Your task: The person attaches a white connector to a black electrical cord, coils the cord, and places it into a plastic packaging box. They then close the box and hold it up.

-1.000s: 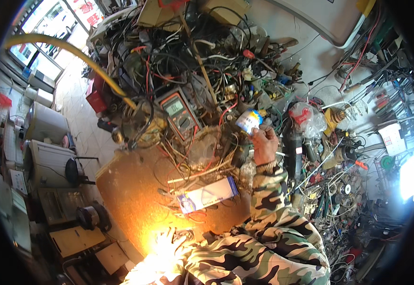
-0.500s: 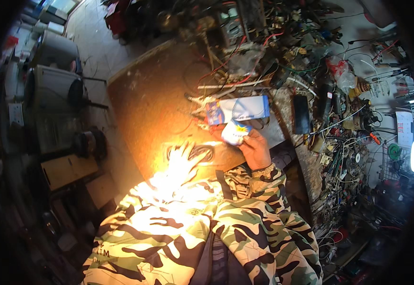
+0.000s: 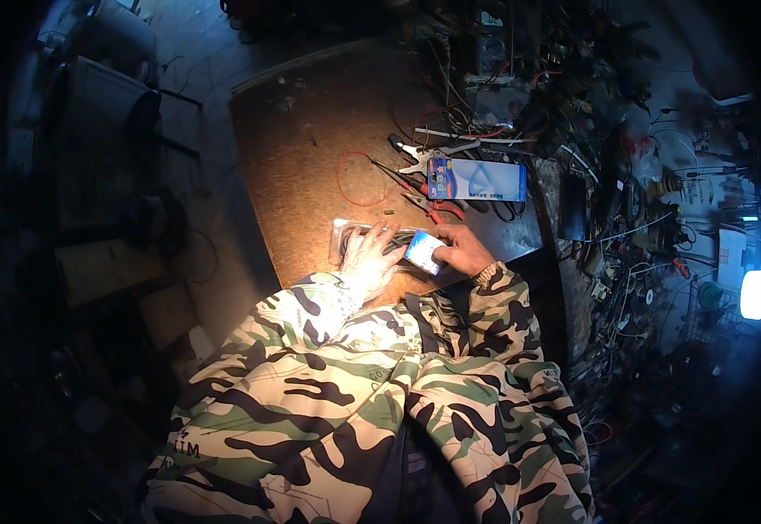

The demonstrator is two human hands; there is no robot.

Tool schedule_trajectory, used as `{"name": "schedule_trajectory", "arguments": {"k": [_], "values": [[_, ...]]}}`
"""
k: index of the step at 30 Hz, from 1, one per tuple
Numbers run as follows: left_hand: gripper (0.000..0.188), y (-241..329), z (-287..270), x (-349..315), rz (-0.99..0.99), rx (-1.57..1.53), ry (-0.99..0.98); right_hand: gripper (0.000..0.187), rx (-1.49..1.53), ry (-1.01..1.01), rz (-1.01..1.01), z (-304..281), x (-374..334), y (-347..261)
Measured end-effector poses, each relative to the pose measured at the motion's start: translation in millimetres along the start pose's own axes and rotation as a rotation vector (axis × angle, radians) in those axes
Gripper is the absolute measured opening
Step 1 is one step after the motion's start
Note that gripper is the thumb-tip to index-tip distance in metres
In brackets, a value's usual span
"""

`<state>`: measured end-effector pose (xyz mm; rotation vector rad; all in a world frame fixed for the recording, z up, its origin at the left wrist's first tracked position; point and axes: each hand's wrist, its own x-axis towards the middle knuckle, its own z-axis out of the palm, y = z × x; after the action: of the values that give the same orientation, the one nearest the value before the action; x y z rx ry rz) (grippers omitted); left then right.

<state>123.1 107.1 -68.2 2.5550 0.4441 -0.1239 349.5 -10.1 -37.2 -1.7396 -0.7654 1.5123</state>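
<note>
My right hand (image 3: pixel 466 251) pinches a small blue-and-white card or packet (image 3: pixel 423 251) between thumb and fingers, just above the near part of the brown table (image 3: pixel 289 162). My left hand (image 3: pixel 368 262) lies with its fingers stretched out over a clear plastic pack (image 3: pixel 337 234) that seems to hold dark cable. Part of that pack is hidden beneath the hand. The card's left edge comes close to the left fingertips; whether they touch I cannot tell. Beyond my right hand lie red-handled pliers (image 3: pixel 444 210) and a long blue-and-white package (image 3: pixel 492 182).
Another pair of pliers (image 3: pixel 410 156) lies by the long package, near a thin red wire loop (image 3: pixel 340 179). Tangled wires and parts crowd the right side. A dark phone-like slab (image 3: pixel 572 208) rests there. Cabinets stand in shadow at left.
The card in my right hand has come down and left, close to my left hand, and has turned. The strong glare on my left hand has faded, and the view has shifted slightly.
</note>
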Motion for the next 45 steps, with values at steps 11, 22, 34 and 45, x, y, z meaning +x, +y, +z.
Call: {"name": "schedule_trajectory", "arguments": {"k": [11,22,34,45], "values": [[0.083,-29,-2,6,-0.122,-0.492,-0.008,0.034,0.043,-0.271,0.025,14,47,6],[0.063,-27,-19,4,-0.139,-0.531,0.088,0.015,-0.178,0.078,-0.103,31,52,-12],[0.078,-26,1,3,-0.041,-0.362,0.191,0.024,-0.224,0.248,-0.212,38,46,-1],[0.075,-27,6,4,-0.029,-0.289,0.222,0.015,-0.048,0.242,-0.162,42,38,-6]]}}
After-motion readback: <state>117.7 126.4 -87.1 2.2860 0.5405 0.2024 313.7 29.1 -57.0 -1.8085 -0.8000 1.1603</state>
